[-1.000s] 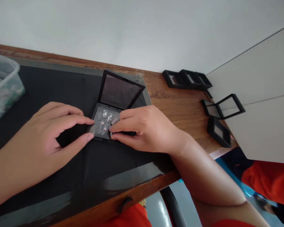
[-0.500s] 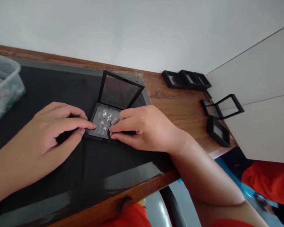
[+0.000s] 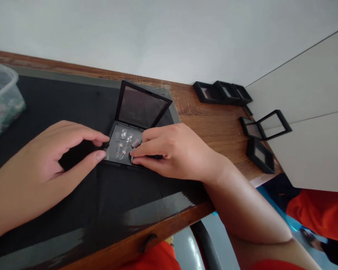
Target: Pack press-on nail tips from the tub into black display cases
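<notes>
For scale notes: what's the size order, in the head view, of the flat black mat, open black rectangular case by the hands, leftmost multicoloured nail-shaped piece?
1. Flat black mat
2. Open black rectangular case, partly hidden
3. Multicoloured nail-shaped piece

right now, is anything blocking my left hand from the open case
Nothing visible is: the left hand is at the left edge of the open case. The raised lid stands at the back and the right hand is over the right side; neither lies between.

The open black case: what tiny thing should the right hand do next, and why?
Perhaps press down gently: the right hand has its fingertips at the gray pad, seemingly pinching something mostly hidden, beside nail-shaped pieces lying there.
</notes>
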A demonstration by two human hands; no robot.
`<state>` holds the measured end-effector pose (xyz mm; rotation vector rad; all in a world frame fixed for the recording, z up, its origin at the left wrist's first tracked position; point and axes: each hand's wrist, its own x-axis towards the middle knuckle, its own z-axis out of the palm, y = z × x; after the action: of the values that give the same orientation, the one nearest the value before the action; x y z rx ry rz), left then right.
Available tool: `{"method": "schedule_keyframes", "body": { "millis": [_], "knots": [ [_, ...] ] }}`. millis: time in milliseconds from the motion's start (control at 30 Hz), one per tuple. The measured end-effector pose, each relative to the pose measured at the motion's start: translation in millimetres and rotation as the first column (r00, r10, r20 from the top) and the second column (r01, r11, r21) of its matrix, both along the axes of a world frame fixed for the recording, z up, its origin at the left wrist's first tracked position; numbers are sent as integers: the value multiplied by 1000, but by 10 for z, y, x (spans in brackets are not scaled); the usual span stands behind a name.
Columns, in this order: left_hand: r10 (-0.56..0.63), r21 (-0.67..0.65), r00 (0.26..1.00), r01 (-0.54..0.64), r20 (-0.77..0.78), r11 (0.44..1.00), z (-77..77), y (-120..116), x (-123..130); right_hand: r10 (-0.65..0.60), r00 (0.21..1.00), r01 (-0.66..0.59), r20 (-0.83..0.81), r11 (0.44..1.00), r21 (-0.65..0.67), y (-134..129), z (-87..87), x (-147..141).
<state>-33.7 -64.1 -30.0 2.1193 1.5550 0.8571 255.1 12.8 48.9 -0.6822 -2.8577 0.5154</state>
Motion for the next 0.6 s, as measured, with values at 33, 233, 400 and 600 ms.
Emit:
{"method": "schedule_keyframes", "body": {
  "millis": [33,233,400,600],
  "knots": [
    [5,14,1000,-5,3,1000,-4,-1,2,-4,1000,4,-1,1000,3,4,7,4],
    [-46,46,998,48,-31,998,-15,43,20,-51,999,51,-17,999,2,33,60,44],
    [-9,41,1000,10,-25,999,-18,63,27,-60,998,61,14,998,-2,41,62,52],
    [-28,30,999,28,-21,999,32,105,61,-46,999,47,11,998,-39,32,34,22]
  ]
}}
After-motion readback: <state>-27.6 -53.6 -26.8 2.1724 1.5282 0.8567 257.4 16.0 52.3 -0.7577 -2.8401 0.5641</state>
